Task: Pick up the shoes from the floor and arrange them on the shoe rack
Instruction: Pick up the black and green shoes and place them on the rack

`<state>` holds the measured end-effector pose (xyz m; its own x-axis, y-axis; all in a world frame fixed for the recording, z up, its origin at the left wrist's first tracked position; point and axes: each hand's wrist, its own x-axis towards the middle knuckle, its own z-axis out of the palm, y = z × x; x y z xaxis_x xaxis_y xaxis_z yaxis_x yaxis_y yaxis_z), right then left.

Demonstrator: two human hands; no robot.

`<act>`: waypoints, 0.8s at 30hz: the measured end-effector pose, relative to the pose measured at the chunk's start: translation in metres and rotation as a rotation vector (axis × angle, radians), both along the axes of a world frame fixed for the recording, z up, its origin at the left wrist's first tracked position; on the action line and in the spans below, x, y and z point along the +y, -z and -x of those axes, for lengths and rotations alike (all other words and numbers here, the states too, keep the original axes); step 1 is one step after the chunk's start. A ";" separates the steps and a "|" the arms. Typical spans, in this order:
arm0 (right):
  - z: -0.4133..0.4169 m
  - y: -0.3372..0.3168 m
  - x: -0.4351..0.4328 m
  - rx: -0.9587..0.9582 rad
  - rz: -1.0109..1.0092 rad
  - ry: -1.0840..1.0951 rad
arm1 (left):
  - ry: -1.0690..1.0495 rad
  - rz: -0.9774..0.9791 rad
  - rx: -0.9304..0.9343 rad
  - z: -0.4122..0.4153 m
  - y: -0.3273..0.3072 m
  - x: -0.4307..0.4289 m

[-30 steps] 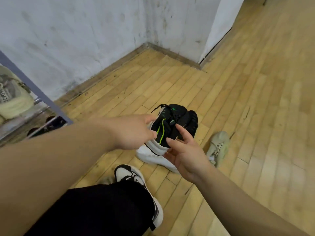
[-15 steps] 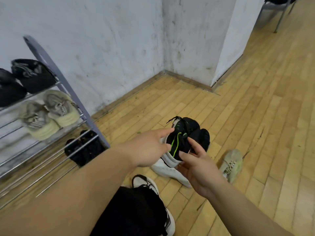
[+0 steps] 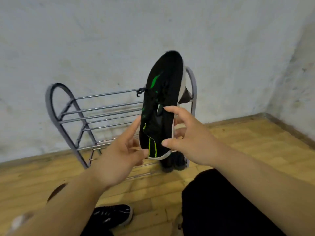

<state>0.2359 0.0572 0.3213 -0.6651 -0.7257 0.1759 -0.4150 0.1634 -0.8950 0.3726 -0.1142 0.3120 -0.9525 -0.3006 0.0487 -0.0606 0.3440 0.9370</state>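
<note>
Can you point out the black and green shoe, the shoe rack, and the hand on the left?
black and green shoe (image 3: 160, 106): head view, laced upper.
shoe rack (image 3: 109, 106): head view, upper rail.
left hand (image 3: 117, 155): head view, palm.

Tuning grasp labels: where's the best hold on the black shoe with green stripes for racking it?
Grip the black fabric shoe with green stripes at its heel end, one of the hands on each side: left hand and right hand already flank it there. It points toe-first at the grey metal shoe rack, so a heel hold likely leaves the toe free to slide in.

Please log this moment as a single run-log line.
phase: carry to shoe rack | held: black shoe | left hand: gripping | right hand: gripping | placed: no
</note>
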 end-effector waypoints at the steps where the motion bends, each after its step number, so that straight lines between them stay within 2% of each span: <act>1: -0.001 -0.005 -0.013 0.015 -0.039 -0.052 | -0.051 0.002 0.002 -0.009 0.001 -0.006; 5: -0.003 -0.005 -0.057 -0.030 -0.089 -0.181 | -0.134 0.047 -0.029 -0.040 0.004 -0.037; 9: -0.016 0.035 -0.074 -0.181 -0.144 -0.304 | -0.092 0.116 -0.174 -0.068 0.013 -0.056; 14: -0.030 0.064 -0.091 -0.262 -0.192 -0.311 | -0.057 0.201 -0.294 -0.085 0.014 -0.066; 19: -0.051 0.056 -0.141 -0.191 -0.101 -0.349 | -0.243 0.307 -0.302 -0.104 0.000 -0.095; 24: -0.079 0.046 -0.169 -0.164 0.042 -0.382 | -0.355 0.170 -0.182 -0.131 -0.009 -0.116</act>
